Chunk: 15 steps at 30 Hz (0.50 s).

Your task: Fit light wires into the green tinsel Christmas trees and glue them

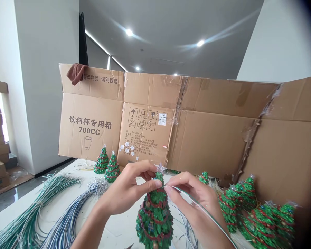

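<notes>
- Green tree (154, 223): left fingers (145, 166) grasp its top, best held steady.
- Green-white wire (197, 203): right fingers (180, 178) pinch it beside the tree; gripping short probably guides best.

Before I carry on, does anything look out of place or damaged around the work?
The cardboard screen looks ragged at its right-hand seam, with crumpled tape. A brown cloth hangs over its top-left edge, covering some print, and white stickers sit at mixed angles below. The tree at the left hand looks upright.
</notes>
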Available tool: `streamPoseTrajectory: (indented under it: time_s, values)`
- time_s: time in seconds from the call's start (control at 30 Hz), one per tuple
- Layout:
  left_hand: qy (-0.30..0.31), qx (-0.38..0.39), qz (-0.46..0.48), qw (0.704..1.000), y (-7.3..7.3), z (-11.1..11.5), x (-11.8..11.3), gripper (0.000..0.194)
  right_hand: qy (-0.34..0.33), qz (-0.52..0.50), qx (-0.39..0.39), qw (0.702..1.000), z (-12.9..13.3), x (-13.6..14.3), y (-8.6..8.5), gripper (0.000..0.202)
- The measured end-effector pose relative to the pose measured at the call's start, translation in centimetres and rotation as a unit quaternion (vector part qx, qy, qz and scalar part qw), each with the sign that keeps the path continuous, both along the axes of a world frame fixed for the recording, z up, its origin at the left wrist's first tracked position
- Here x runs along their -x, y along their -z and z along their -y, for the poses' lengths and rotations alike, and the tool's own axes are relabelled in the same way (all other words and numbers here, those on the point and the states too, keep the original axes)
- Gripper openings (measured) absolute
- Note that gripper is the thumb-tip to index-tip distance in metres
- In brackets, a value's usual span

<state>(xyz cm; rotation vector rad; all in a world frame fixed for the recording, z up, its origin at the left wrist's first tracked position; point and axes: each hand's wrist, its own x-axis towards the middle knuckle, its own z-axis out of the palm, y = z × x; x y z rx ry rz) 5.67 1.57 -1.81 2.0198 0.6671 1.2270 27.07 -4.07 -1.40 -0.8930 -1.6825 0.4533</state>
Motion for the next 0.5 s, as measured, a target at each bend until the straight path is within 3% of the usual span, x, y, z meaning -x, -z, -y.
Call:
streamPoseTrajectory:
  time_s: [0.1,0.5]
  values:
    - [-0.006,-0.005,-0.002,1.000,-0.11,0.06,-0.04,0.026,0.028,0.011,-0.035,0.999,-0.05,0.08,0.16,0.017]
    - [-0.023,-0.019,-0.013,0.999,-0.20,0.17,-0.07,0.023,0.037,0.073,-0.150,0.985,-0.28,0.09,0.51,0.017]
